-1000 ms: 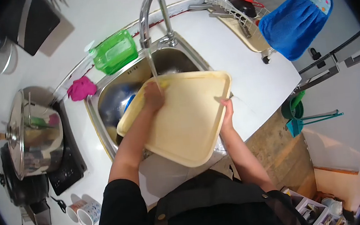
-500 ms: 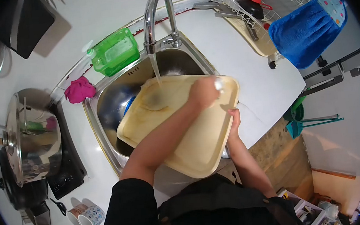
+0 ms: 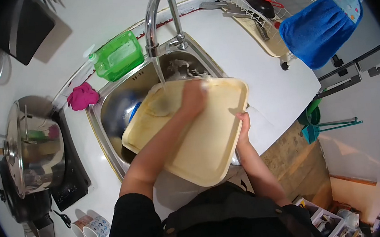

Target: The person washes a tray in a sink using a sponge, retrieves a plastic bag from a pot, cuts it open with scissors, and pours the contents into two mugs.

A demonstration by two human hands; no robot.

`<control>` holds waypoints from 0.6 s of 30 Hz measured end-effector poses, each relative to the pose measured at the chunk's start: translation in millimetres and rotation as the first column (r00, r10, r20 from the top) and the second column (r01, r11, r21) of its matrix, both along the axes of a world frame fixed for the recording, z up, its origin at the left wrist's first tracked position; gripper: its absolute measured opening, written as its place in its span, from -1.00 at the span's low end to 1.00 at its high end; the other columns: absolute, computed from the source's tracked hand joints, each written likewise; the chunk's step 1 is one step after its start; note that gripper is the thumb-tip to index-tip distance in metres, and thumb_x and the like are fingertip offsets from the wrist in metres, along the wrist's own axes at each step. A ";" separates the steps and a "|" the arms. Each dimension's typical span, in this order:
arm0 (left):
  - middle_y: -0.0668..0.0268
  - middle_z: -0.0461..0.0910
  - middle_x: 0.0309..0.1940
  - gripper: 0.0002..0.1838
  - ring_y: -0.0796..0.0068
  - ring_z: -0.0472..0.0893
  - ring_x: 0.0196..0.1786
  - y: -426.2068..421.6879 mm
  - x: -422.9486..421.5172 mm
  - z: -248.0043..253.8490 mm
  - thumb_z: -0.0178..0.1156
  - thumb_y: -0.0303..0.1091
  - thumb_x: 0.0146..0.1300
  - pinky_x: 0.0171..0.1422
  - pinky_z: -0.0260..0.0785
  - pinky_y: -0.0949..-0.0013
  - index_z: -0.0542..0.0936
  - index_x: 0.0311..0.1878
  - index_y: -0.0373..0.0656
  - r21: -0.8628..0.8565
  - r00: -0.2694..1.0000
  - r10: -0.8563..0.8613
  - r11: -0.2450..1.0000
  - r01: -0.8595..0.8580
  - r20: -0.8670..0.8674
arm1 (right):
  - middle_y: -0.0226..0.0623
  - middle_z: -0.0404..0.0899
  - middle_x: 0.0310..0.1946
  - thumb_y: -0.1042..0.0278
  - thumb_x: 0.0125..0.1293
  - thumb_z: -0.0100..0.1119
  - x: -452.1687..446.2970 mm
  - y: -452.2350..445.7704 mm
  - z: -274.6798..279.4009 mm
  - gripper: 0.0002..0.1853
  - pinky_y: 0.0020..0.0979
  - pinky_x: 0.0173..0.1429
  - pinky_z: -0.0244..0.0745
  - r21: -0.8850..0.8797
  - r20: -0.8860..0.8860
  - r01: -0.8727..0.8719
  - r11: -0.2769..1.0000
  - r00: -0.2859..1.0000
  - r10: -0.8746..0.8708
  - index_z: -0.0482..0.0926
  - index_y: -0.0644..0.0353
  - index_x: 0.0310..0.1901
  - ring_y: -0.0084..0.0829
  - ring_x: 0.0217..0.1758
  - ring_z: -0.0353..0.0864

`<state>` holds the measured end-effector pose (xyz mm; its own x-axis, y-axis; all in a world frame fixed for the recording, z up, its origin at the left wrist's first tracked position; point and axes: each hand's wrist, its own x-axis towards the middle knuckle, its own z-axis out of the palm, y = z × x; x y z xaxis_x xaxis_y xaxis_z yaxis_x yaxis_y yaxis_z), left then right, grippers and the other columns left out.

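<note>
A cream rectangular tray [image 3: 206,149] rests tilted over the sink [image 3: 111,146], its near corner close to my body. My right hand [image 3: 244,124] grips the tray's right edge, thumb on top. Across the tray's upper part lies my left hand [image 3: 194,99], blurred by motion. Its fingers are closed on something small and whitish that I cannot make out. From the faucet [image 3: 152,49] a stream of water [image 3: 160,71] runs onto the tray's upper left. Brownish marks show near there. A blue item [image 3: 134,111] is partly hidden under the tray.
Behind the sink stand a green container [image 3: 122,56] and a pump bottle [image 3: 91,55], with a pink cloth [image 3: 82,96] to the left. A steel pot [image 3: 39,144] and two cups [image 3: 95,229] are farther left. A blue towel [image 3: 316,33] hangs right, beside a wire rack [image 3: 243,1].
My left hand has swept left across the tray from near its right edge. White splashes now show in the sink behind the tray. My right hand keeps its hold.
</note>
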<state>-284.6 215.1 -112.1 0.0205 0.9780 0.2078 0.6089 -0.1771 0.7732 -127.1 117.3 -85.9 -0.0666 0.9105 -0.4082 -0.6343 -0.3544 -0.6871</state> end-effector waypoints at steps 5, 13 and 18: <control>0.03 0.59 -0.26 -0.77 0.02 0.50 -0.15 -2.6 30.8 23.4 0.15 -0.56 -0.07 0.06 0.34 0.14 0.62 -0.26 -0.27 0.159 0.991 -0.119 0.979 0.127 -0.059 | -0.14 0.54 -0.11 0.10 0.25 -0.16 7.5 0.4 -18.4 -0.53 -0.35 0.00 0.52 0.064 0.020 -0.036 0.997 0.999 0.035 0.41 0.27 0.04 -0.30 -0.08 0.57; -0.03 0.56 -0.49 -0.88 -0.12 0.56 -0.34 27.9 -31.4 -45.8 0.08 -0.45 -0.01 -0.17 0.41 0.05 0.59 -0.47 -0.23 0.228 0.974 0.074 0.973 -0.024 -0.212 | -0.13 0.54 -0.10 0.09 0.25 -0.18 -1.0 0.4 3.3 -0.53 -0.34 0.00 0.52 0.010 0.062 -0.005 1.000 0.998 0.004 0.41 0.27 0.05 -0.31 -0.08 0.58; -0.04 0.57 -0.44 -0.86 -0.10 0.57 -0.31 1.5 29.2 14.1 0.06 -0.48 0.04 -0.15 0.43 0.07 0.58 -0.35 -0.26 0.260 0.996 -0.011 0.965 -0.012 0.086 | -0.15 0.56 -0.14 0.06 0.27 -0.19 2.5 -0.3 -3.3 -0.53 -0.35 0.01 0.52 0.053 0.034 -0.028 0.998 0.999 0.027 0.42 0.26 0.04 -0.32 -0.10 0.59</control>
